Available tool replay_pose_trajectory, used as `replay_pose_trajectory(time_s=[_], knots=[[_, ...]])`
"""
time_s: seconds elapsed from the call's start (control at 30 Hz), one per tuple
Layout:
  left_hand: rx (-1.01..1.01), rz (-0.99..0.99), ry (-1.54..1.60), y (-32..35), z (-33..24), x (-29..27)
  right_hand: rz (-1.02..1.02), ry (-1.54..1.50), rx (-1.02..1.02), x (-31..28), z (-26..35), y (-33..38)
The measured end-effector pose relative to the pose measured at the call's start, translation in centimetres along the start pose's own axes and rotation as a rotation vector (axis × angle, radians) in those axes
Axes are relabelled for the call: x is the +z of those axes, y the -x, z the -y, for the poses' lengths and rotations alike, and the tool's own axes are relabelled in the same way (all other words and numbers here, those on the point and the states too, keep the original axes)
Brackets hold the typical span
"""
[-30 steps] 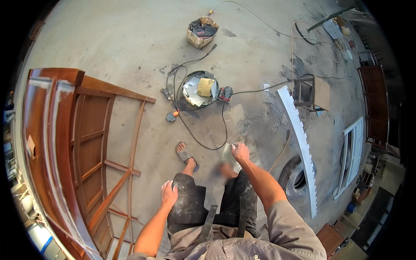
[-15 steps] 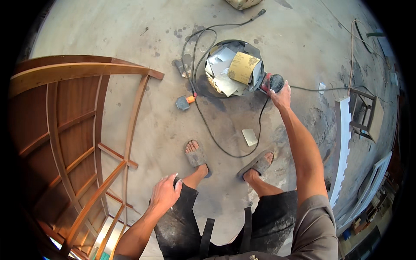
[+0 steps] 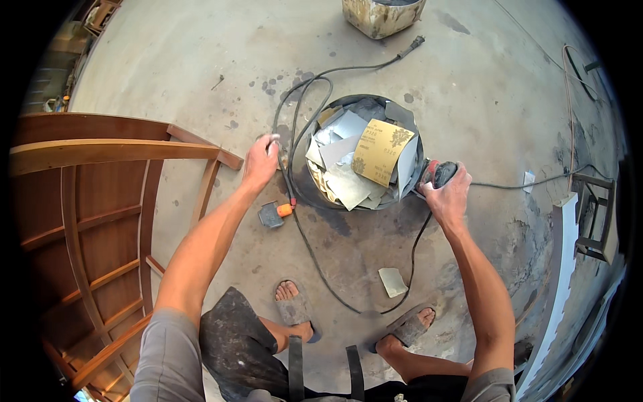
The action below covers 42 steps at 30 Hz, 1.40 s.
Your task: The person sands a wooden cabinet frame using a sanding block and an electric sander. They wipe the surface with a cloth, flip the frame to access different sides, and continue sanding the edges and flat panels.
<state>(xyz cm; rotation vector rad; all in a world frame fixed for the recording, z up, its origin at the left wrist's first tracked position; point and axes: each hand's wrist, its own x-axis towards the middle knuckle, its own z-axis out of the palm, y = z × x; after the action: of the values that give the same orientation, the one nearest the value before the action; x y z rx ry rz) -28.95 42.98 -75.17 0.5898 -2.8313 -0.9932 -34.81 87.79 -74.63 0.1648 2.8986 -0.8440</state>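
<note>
My right hand (image 3: 450, 194) grips a black and red power sander (image 3: 440, 174) from above, close beside the right rim of a round dark tub (image 3: 335, 201). Loose sheets fill the tub. On top lies a tan sandpaper sheet (image 3: 383, 153) with printing on it. My left hand (image 3: 260, 163) hovers left of the tub, next to a looped black cable (image 3: 293, 127). Its fingers are curled together, and whatever may be inside them is hidden. A grey block with an orange plug (image 3: 273, 214) rests on the floor below that hand.
A wooden frame with brown panels (image 3: 110, 194) stands at the left. At the right are a long white notched board (image 3: 554, 288) and a dark stool (image 3: 593, 214). A stained container (image 3: 383, 19) sits at the far side. Near my feet lies a small sheet (image 3: 392, 282).
My left hand has come up from beside my knee to the left of the tub. My view has shifted, so the tub appears lower. My right hand still holds the sander beside it.
</note>
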Motion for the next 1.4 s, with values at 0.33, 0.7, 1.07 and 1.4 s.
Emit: replay_pose_trajectory(time_s=[0.33,0.7,1.07,1.4], knots=[[-0.095,-0.042,-0.300,-7.8,4.1,6.6,0.009,0.010,-0.066,-0.1,-0.8,-0.1],[-0.062,0.085,-0.213,-7.7,2.6,7.4,-0.002,0.069,-0.116,0.4,-1.5,-0.4],[-0.095,0.233,0.030,-4.9,0.5,2.0,0.056,0.053,-0.130,-0.3,-1.4,-0.8],[0.129,0.217,-0.196,0.7,2.0,4.0,0.073,0.067,-0.227,-0.7,-2.4,-1.3]])
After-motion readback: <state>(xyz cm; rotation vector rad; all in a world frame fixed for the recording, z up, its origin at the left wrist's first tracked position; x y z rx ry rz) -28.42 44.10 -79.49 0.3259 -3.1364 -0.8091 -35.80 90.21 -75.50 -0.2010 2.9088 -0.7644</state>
